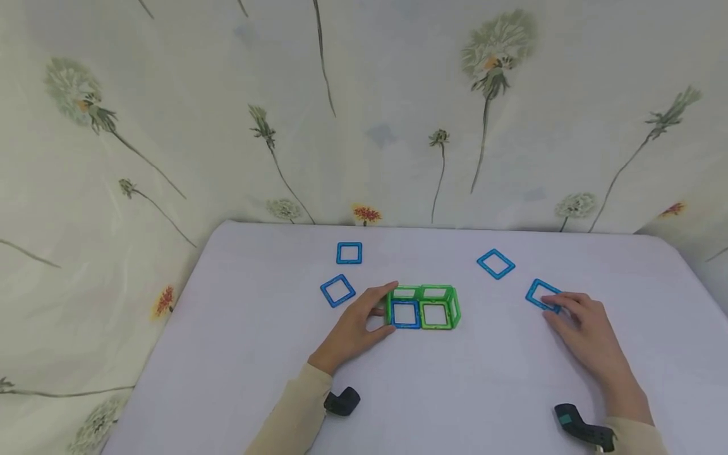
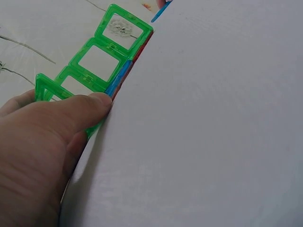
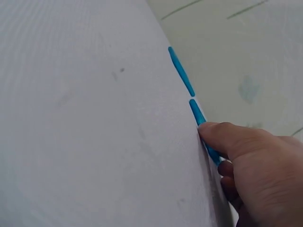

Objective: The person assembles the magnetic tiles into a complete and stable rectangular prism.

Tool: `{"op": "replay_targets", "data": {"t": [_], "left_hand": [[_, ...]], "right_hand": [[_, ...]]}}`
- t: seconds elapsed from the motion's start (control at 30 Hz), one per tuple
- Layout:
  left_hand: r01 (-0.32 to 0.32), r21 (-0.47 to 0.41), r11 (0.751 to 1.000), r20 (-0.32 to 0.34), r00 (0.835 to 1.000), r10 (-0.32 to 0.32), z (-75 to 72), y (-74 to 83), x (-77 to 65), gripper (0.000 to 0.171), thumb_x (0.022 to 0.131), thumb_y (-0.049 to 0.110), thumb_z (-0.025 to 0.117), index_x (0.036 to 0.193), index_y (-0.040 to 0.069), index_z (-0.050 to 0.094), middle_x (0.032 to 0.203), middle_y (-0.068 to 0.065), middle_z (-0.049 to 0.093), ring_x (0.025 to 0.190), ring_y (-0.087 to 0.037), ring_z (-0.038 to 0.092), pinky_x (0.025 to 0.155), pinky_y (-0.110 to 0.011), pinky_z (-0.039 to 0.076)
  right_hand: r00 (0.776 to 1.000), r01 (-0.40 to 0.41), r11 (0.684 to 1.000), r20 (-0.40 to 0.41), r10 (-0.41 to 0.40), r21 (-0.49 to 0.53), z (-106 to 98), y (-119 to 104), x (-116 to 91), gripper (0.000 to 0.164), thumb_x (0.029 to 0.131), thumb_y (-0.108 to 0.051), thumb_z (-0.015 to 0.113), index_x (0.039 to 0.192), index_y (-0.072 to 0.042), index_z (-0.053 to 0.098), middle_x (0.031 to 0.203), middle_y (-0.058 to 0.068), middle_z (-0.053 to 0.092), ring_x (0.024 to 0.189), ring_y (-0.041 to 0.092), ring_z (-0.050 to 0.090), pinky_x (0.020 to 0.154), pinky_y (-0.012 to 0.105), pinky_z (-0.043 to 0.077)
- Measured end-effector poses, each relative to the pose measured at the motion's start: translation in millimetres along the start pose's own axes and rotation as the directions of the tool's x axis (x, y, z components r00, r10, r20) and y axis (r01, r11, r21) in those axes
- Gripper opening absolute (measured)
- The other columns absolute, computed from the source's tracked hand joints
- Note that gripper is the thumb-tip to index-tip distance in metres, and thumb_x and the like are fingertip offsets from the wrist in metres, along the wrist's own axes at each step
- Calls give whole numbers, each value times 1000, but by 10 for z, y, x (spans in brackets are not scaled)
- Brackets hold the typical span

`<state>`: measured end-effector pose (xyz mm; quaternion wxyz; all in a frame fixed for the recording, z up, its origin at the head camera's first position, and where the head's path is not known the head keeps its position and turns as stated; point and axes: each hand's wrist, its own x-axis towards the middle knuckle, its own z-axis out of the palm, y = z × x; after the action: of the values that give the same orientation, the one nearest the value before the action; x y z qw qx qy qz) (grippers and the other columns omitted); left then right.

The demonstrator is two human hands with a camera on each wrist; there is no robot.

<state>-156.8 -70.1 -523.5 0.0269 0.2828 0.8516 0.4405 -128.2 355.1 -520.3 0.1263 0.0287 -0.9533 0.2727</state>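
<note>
My left hand (image 1: 354,328) grips the left end of a box-like frame built from square magnetic tiles (image 1: 438,287), thumb at the front and fingers at the back. Its tiles are green, apart from one blue square (image 1: 406,327) lying inside at the left. In the left wrist view, the thumb presses the frame's near edge beside green tiles (image 2: 112,46). Over on the right, my right hand (image 1: 591,332) pinches a blue square magnetic tile (image 1: 531,289) by its near side. The right wrist view shows that tile (image 3: 197,111) edge-on, low at the table surface.
Two loose blue square tiles lie left of the frame, one farther back (image 1: 349,244) and one nearer (image 1: 331,282). Another blue tile (image 1: 505,257) lies behind and left of the right hand's tile. The white table (image 1: 455,392) ends at a flower-patterned cloth backdrop (image 1: 387,158).
</note>
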Motion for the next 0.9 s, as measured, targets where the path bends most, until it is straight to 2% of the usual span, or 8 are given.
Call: {"op": "replay_targets", "data": {"t": [0.07,0.13,0.3,0.37,0.53,0.67,0.8,0.9], "left_hand": [[5,0,1000,1,1000,-5,-4,0,3,86,81,14,73,149,34,24,141,3,45,111,-6,57,93,-16,49],[10,1,1000,2,1000,-10,-5,-2,3,86,81,15,73,149,34,24,141,4,44,111,-6,57,93,-16,49],[25,6,1000,1,1000,-25,3,-7,5,88,82,15,73,148,39,22,141,8,43,113,-6,56,94,-16,49],[27,8,1000,1,1000,-27,7,-6,5,88,81,15,74,147,40,21,141,8,43,113,-6,56,94,-16,49],[19,-1,1000,0,1000,-19,2,4,2,88,81,14,74,148,40,22,141,8,43,113,-6,56,94,-16,49],[13,-6,1000,-3,1000,-13,-7,12,0,88,81,14,73,148,39,22,141,6,44,113,-6,56,94,-16,49],[20,-1,1000,-4,1000,-20,-7,14,-1,88,81,14,74,147,40,22,140,7,44,113,-5,56,93,-16,49],[28,-1,1000,-1,1000,-28,-2,9,-2,88,81,14,74,147,40,22,140,9,43,112,-5,56,93,-16,49]], "right_hand": [[1000,4,1000,-9,-4,-5,9,5,4,25,90,-20,64,111,-7,66,118,17,55,108,35,43,77,27,31],[1000,4,1000,-17,-4,-14,15,9,10,21,90,-18,64,108,-7,67,116,17,55,106,34,43,77,28,31],[1000,-16,1000,-17,16,-23,23,24,17,16,91,-17,62,103,-7,66,116,19,55,108,38,43,83,47,35],[1000,-24,1000,-15,23,-20,24,25,10,16,91,-17,62,103,-6,65,117,19,55,109,39,43,84,51,35],[999,-16,999,-52,13,-44,30,19,10,18,91,-18,62,105,-8,65,112,16,59,102,29,46,79,36,35],[992,8,1000,-129,-11,-28,19,7,-2,18,90,-17,63,106,-10,67,106,10,61,94,6,44,73,21,33],[974,31,999,-227,-25,26,3,-7,-14,19,88,-10,64,107,-9,67,101,5,60,86,-16,38,71,5,33],[955,-5,998,-296,22,57,-6,-21,-23,19,90,-11,62,108,-10,68,100,-9,58,86,-21,40,74,-2,32]]}}
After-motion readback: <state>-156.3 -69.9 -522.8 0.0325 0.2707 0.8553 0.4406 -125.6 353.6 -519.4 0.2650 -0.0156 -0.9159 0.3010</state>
